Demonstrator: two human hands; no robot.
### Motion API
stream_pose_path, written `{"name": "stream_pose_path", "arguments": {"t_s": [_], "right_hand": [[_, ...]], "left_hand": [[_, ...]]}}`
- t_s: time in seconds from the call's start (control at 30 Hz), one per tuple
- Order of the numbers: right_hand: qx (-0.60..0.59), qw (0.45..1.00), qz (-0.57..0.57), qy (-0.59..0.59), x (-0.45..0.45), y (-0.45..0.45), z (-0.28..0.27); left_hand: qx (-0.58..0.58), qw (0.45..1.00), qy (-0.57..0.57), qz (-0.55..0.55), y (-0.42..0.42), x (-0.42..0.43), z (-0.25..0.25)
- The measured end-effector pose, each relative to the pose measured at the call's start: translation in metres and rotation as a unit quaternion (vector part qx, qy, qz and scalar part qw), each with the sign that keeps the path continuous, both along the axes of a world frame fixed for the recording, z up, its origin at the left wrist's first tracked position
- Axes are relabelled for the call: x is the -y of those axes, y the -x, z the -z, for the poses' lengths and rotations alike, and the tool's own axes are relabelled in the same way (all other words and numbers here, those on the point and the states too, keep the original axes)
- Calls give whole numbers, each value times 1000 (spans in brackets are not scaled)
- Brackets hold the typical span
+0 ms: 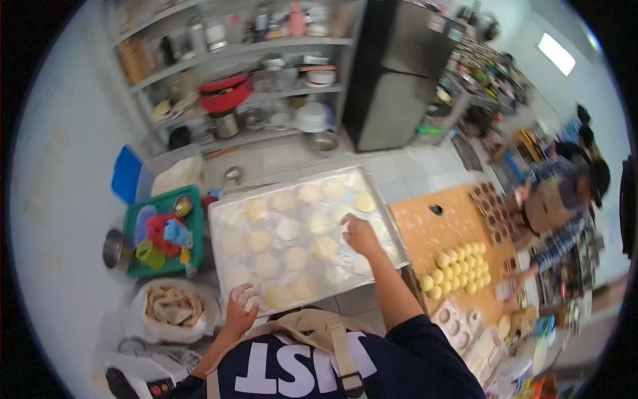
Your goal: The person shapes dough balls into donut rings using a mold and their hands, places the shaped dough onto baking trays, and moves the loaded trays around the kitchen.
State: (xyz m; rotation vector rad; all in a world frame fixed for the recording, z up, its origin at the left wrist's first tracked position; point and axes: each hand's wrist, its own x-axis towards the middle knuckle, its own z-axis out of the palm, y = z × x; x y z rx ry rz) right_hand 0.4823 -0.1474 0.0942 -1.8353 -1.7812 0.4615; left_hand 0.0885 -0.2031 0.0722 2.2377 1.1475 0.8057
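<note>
A large metal tray [392, 233] dusted with white flour lies in front of me. Flattened pale-yellow dough rounds [324, 248] are spread over it in rows, some whitened with flour. My right hand [359, 236] is above the tray's right part, its fingers drawn together close to a dough round; whatever they hold is hidden. At the tray's near left corner is my left hand [242, 307], fingers apart, flour on the fingertips, with nothing seen in it.
Right of the tray, a wooden table [419, 213] bears yellow dough balls [455, 269] and brown moulds [490, 213]. A co-worker [555, 203] reaches over it. At left stand a green crate [196, 229] and a white sack [143, 319]. Shelves [232, 50] and a fridge [399, 80] stand behind.
</note>
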Motion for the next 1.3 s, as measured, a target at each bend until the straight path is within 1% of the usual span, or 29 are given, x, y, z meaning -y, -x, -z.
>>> {"name": "stream_pose_path", "arguments": {"t_s": [0.03,0.07,0.1,0.13,0.2,0.3,0.37,0.43,0.5,0.57,0.63,0.7,0.73,0.77,0.83,0.87,0.97,1.0,1.07,1.1,1.17,1.2,1.27,1.3], "right_hand": [[-13,993,35,116,11,-4,2],[90,995,17,33,33,-7,16],[131,991,27,4,54,-18,19],[172,984,41,-25,76,-28,22],[113,987,114,-2,117,-52,-2],[-82,971,221,23,207,-127,-13],[-112,947,300,-21,287,-169,-29],[-42,903,427,-31,379,-209,-18],[-56,825,558,-71,473,-224,-13],[-42,757,648,-70,560,-224,-6],[-14,713,699,-51,634,-210,10],[97,675,731,30,715,-203,62],[100,649,753,50,742,-195,76],[105,621,773,72,761,-190,85],[62,597,797,74,782,-187,96],[39,585,807,77,792,-187,102],[11,610,782,131,805,-199,120],[37,599,774,202,792,-197,105],[43,649,744,155,801,-213,141],[48,674,726,131,796,-219,143],[-16,728,679,92,791,-228,144],[-49,752,653,72,784,-232,134],[-59,774,614,143,765,-231,83],[-62,784,592,177,759,-232,68]], "left_hand": [[1,1000,-4,22,-8,-4,4],[3,999,-9,46,-15,-9,12],[6,997,-12,73,-31,-13,17],[2,997,-14,76,-50,-8,3],[31,991,-28,129,-84,-9,7],[40,979,-42,194,-132,-3,7],[41,967,-48,245,-166,5,14],[28,956,-62,284,-206,21,10],[26,942,-60,330,-243,41,7],[34,928,-48,367,-274,58,8],[40,915,-22,401,-300,79,8],[37,904,-2,427,-324,101,-6],[34,900,21,433,-333,111,-9],[39,897,4,440,-343,116,-11],[47,889,-21,455,-358,131,-13],[29,890,-24,455,-363,133,-13],[22,901,-6,434,-371,149,-21],[13,893,-5,450,-371,148,-16],[3,886,-11,464,-370,145,-9],[-1,883,-14,469,-371,147,-9],[7,891,-9,454,-370,151,-11],[10,895,-7,445,-370,153,-12],[15,899,-4,438,-370,154,-11],[19,901,-3,433,-370,155,-10]]}}
